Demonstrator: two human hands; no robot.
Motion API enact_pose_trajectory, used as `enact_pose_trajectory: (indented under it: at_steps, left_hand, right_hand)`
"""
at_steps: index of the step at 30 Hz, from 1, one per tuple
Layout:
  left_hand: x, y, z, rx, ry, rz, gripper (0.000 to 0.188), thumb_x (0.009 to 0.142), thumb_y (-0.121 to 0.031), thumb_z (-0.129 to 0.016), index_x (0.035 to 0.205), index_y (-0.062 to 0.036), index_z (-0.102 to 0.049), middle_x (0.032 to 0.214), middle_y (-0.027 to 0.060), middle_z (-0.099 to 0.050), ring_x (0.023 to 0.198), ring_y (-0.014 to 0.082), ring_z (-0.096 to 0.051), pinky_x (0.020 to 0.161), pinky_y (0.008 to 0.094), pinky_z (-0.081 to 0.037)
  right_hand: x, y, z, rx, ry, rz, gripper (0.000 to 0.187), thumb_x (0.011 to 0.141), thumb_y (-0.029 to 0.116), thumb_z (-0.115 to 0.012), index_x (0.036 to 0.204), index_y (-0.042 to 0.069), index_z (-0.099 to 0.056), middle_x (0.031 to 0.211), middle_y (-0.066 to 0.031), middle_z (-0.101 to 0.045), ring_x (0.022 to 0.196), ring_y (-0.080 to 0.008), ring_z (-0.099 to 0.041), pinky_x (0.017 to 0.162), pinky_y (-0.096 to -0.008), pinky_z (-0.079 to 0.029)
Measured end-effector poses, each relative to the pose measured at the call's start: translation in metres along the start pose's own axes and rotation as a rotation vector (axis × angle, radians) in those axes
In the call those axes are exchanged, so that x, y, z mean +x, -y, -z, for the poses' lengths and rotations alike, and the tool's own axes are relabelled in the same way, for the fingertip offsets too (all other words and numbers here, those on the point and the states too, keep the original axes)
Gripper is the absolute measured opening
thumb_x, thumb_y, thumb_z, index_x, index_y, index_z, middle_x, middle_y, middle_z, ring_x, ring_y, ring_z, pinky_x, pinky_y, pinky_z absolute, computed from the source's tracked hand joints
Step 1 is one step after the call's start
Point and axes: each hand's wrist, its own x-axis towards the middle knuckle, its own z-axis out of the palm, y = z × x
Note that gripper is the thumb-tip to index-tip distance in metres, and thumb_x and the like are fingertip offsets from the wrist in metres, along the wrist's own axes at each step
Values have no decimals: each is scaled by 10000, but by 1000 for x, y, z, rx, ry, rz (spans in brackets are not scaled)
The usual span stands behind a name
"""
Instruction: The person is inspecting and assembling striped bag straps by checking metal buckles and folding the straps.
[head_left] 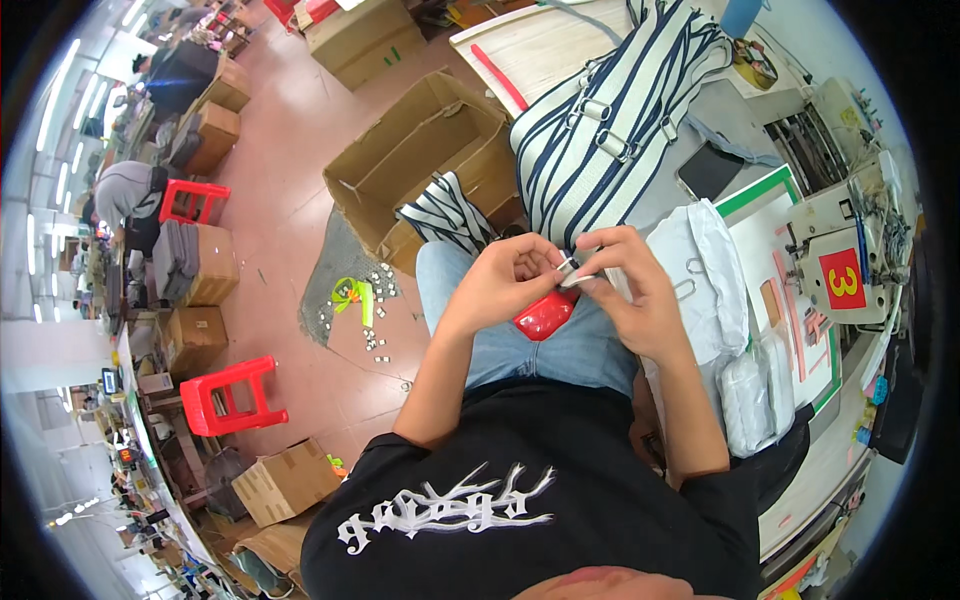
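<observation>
Both hands pinch one small metal buckle (568, 270): left hand (505, 280) fingertips closed on its near side, right hand (630, 290) fingers closed on its far side. Directly below the grip, a red dish (545, 315) sits on the lap. Beyond the grip, striped straps (610, 120) drape off the table (530, 45). Right of it, white bags (715, 290) and a sewing machine (845, 265). Left, an open carton (420, 150) and red stool (235, 395) on reddish floor. Forearms rise from below, wrists bent inward.

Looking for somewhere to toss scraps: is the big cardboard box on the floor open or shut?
Open: the cardboard box has its flaps spread outward, its inside showing.
</observation>
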Motion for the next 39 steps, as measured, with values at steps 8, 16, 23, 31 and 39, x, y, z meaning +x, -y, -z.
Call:
enact_pose_trajectory:
  at_steps: [8, 16, 23, 31, 39]
  left_hand:
    - [0, 7, -11, -4, -163, 24, 186, 951, 7, -732, 1126, 41, -676, 894, 7, -680, 814, 54, -661, 725, 200, -529]
    - [-8, 6, -29, 13, -127, -86, 240, 940, 30, -730, 1168, 45, -657, 916, 28, -676, 825, 43, -643, 722, 199, -524]
    - [-8, 12, -28, -145, -89, -74, 199, 976, -2, -711, 1160, 38, -646, 983, 48, -703, 890, 105, -701, 788, 243, -570]
    - [-9, 11, -19, -193, -91, -86, 145, 992, -11, -692, 1127, 24, -654, 998, 69, -725, 877, 125, -713, 807, 273, -591]
    - [-19, 21, 14, -825, -231, -305, 317, 1066, -197, -607, 1301, 13, -635, 1437, 194, -615, 1160, 236, -663, 933, 397, -564]
  right_hand:
    - [-4, 9, 0, -38, -159, -256, 215, 914, -3, -729, 1124, 0, -682, 840, -56, -664, 755, -117, -576, 730, -268, -486]
    - [-7, 4, -12, -177, -73, -289, 247, 889, 1, -724, 1119, 26, -637, 729, -55, -579, 674, -166, -577, 646, -323, -480]
    - [-7, -5, -5, 162, 7, -382, 294, 872, 33, -757, 1144, 41, -645, 810, -63, -601, 723, -205, -581, 705, -331, -490]
    - [-5, -7, -6, -200, 56, -129, 440, 777, 150, -858, 1156, 37, -665, 1063, -144, -704, 997, -304, -716, 879, -387, -561]
    - [-12, -21, -12, -130, -130, -119, 419, 741, 49, -844, 1113, 3, -656, 1041, -112, -662, 968, -208, -687, 870, -324, -564]
